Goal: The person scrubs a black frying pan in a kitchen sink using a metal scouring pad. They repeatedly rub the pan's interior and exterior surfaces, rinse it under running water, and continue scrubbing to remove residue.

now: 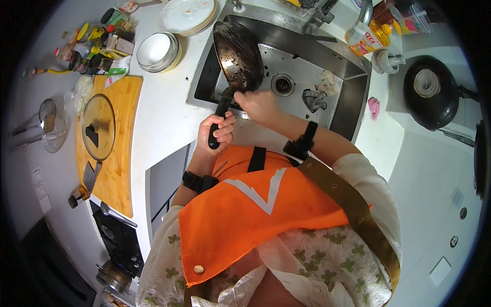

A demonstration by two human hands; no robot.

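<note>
My left hand [217, 132] is wrapped around the black handle [223, 111] of a scorched, scratched frying pan [241, 57]. The pan is held tilted on its side over the left part of a stainless steel sink [282, 63]. My right hand [257, 106], slightly blurred, is beside the pan where the handle joins it; whether it grips anything is hidden. In the basin, right of the drain [283, 84], lie a crumpled grey cloth or pad [314, 100] and a pale, wet-looking scrap [327, 82]. Dark food bits are scattered around them.
Left of the sink stand stacked bowls [154, 51] and plates [187, 15]. A wooden cutting board [122, 153] bears a glass lid [99, 126] and a cleaver [91, 176]. At right are a yellow soap bottle [366, 38], a pink cloth [374, 107] and another black pan [429, 109].
</note>
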